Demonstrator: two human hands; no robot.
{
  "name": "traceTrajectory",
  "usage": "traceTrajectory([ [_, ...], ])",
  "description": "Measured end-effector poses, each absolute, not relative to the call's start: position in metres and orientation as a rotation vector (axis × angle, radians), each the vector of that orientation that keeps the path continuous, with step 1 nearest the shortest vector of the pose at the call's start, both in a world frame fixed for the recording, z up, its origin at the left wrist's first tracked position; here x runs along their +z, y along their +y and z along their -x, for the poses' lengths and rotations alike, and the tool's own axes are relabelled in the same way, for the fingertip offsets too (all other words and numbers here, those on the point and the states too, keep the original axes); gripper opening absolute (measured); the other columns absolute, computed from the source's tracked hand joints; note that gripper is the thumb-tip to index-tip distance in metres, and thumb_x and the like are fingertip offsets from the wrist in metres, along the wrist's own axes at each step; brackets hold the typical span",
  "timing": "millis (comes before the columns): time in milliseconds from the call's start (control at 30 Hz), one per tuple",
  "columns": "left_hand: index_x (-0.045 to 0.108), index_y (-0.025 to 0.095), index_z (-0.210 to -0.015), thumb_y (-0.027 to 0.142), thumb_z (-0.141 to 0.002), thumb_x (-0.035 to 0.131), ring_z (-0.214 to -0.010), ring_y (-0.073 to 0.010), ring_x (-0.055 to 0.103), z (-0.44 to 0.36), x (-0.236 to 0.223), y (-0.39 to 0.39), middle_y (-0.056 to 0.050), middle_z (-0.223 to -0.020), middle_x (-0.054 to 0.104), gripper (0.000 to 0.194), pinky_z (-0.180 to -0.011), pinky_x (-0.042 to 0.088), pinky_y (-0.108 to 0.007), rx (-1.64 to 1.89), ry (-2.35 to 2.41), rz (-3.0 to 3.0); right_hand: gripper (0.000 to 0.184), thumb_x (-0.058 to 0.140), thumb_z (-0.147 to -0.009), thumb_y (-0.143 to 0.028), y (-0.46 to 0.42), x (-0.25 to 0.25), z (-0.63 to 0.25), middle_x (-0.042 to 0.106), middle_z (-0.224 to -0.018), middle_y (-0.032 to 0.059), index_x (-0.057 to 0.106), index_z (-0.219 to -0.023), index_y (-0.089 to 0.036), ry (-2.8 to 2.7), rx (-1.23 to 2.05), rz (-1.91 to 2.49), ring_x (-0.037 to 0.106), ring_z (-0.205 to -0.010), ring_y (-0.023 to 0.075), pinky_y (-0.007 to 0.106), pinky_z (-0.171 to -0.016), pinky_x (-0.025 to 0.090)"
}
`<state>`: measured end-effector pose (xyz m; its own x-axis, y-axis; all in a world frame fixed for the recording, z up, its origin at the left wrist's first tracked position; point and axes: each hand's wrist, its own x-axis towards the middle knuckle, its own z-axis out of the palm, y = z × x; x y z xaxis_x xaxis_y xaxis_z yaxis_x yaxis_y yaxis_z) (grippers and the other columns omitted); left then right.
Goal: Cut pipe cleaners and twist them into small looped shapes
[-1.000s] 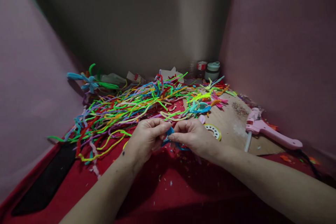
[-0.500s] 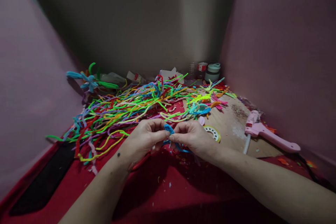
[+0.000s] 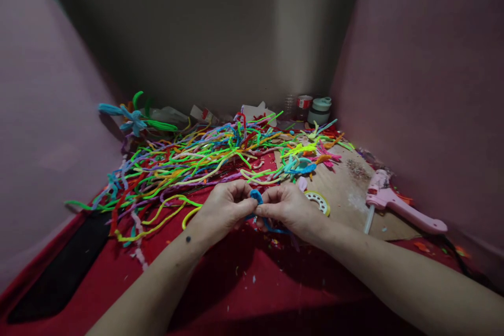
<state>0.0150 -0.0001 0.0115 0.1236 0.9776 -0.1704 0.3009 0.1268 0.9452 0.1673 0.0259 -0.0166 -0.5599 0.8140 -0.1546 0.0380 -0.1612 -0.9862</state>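
Note:
Between my two hands is a blue pipe cleaner [image 3: 256,196], bent into a small loop at the top, with a loose length trailing below toward the right. My left hand [image 3: 228,206] pinches one side of the loop between thumb and fingers. From the other side my right hand [image 3: 286,206] grips it the same way, fingertips almost touching those of the left. Part of the blue strand is hidden behind the fingers. Both hands are held above the red cloth [image 3: 244,283], just in front of a heap of colourful pipe cleaners [image 3: 197,155].
A pink glue gun [image 3: 401,205] lies on a cardboard sheet [image 3: 342,189] at right, near a yellow-rimmed roll [image 3: 318,202]. A black strip [image 3: 59,268] lies at left. Behind stand a lidded cup [image 3: 319,111] and a blue pipe-cleaner flower [image 3: 134,123]. Scraps litter the cloth.
My left hand has shifted slightly right and rotated, and the blue loop now looks more curled over. The right hand stays nearly in place, still gripping.

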Motion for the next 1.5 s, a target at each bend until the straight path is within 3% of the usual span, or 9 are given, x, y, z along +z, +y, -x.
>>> traceTrajectory([
  [233,0.06,0.015,-0.08,0.029,-0.075,0.057,-0.041,-0.0049,0.038,-0.012,0.015,-0.002,0.006,-0.055,0.05,0.015,-0.039,0.027,-0.018,0.814,1.251,-1.369,0.023,0.069,-0.06,-0.032,0.025,-0.018,-0.166,0.06,-0.05,0.0007,0.052,-0.056,-0.015,-1.419,1.887,0.932,0.048,-0.042,0.0092,0.023,-0.045,0.034],
  [500,0.064,0.015,-0.062,0.023,-0.078,0.054,-0.055,-0.0088,0.049,-0.018,0.001,-0.004,0.0,-0.058,0.058,0.02,-0.056,0.036,-0.021,1.111,1.537,-1.897,0.023,0.069,-0.059,-0.03,0.022,-0.018,-0.164,0.063,-0.051,0.0028,0.051,-0.058,-0.015,-1.366,2.033,0.984,0.052,-0.039,0.0101,0.022,-0.044,0.037],
  [633,0.059,0.015,-0.058,0.025,-0.076,0.057,-0.046,-0.0064,0.041,-0.02,0.002,-0.003,0.003,-0.05,0.05,0.021,-0.047,0.032,-0.02,1.112,1.51,-1.61,0.021,0.067,-0.061,-0.031,0.021,-0.015,-0.162,0.063,-0.052,0.0034,0.055,-0.063,-0.014,-1.368,2.076,1.007,0.052,-0.039,0.0098,0.021,-0.043,0.039],
  [800,0.062,0.015,-0.078,0.031,-0.074,0.064,-0.038,-0.0035,0.038,-0.008,0.008,0.0,0.004,-0.055,0.054,0.017,-0.037,0.025,-0.017,0.948,1.117,-1.176,0.021,0.067,-0.064,-0.03,0.024,-0.012,-0.167,0.064,-0.054,0.0046,0.058,-0.067,-0.011,-1.366,2.183,0.914,0.054,-0.041,0.0094,0.02,-0.044,0.04],
  [967,0.062,0.013,-0.075,0.03,-0.071,0.067,-0.035,-0.0035,0.043,-0.001,0.009,0.002,0.002,-0.054,0.056,0.018,-0.036,0.029,-0.016,0.897,1.109,-1.219,0.021,0.068,-0.068,-0.029,0.025,-0.016,-0.171,0.065,-0.056,0.0056,0.06,-0.073,-0.01,-1.36,2.265,0.776,0.054,-0.041,0.009,0.019,-0.042,0.038],
  [1267,0.055,0.016,-0.066,0.03,-0.075,0.058,-0.033,-0.0046,0.038,-0.014,0.01,0.001,0.005,-0.045,0.05,0.017,-0.033,0.027,-0.016,0.827,1.332,-1.38,0.027,0.074,-0.062,-0.032,0.024,-0.022,-0.171,0.065,-0.055,0.0054,0.054,-0.062,-0.013,-1.316,2.229,0.877,0.055,-0.041,0.0112,0.022,-0.044,0.04],
  [1500,0.061,0.015,-0.076,0.034,-0.071,0.065,-0.035,-0.0041,0.032,-0.011,0.008,0.003,0.006,-0.045,0.047,0.02,-0.035,0.023,-0.017,0.875,1.215,-1.228,0.025,0.071,-0.064,-0.033,0.023,-0.019,-0.173,0.064,-0.053,0.0018,0.054,-0.063,-0.014,-1.305,2.124,0.867,0.052,-0.04,0.0092,0.02,-0.042,0.038],
])
